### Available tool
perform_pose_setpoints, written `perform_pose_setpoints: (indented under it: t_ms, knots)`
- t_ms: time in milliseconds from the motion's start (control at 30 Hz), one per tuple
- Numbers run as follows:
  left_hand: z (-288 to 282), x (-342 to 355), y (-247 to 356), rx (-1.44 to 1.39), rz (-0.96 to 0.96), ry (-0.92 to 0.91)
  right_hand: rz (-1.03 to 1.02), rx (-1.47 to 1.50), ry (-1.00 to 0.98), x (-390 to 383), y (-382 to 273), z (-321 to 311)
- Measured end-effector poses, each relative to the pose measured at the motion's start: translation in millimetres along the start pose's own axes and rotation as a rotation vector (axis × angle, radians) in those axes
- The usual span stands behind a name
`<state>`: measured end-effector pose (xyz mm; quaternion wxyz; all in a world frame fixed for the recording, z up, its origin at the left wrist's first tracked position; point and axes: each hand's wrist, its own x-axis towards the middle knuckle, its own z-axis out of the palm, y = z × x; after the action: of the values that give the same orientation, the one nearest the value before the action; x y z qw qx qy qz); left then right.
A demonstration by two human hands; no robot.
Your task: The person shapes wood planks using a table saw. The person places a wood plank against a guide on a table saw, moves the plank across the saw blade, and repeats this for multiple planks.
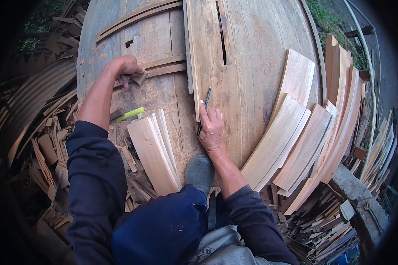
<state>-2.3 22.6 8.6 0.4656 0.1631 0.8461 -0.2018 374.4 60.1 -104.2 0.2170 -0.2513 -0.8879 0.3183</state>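
My left hand is closed with its fingers curled down round a small wooden piece. It is beside a pair of narrow wooden strips lying across the worktable. My right hand grips a dark pen, which points away from me. That hand rests at the near end of a long wooden board that runs up the middle of the table; its fingers touch the board's end. The underside of both hands is hidden.
Pale curved planks lean at the table's near left, next to a yellow-green object. More curved planks are stacked along the right. Sawdust covers the plank tabletop, which has a long slot. My shoe rests on it. Scrap wood lies left.
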Motion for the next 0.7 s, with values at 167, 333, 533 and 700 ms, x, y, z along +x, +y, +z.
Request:
perform_pose_setpoints:
  t_ms: [167, 333, 533, 700]
  knots:
    - [6, 7, -2, -0.093, 0.048, 0.069, 0.022, -0.025, -0.031, -4, 4, -2]
    - [3, 15, -10, -0.082, 0.018, 0.145, 0.003, -0.021, -0.014, 1, 1, -3]
    - [4, 7, -9, -0.195, 0.028, 0.202, -0.008, -0.029, 0.011, 3, 6, -1]
    - [5, 6, -15, -0.11, 0.111, 0.178, 0.006, -0.036, -0.02, -1, 0, -3]
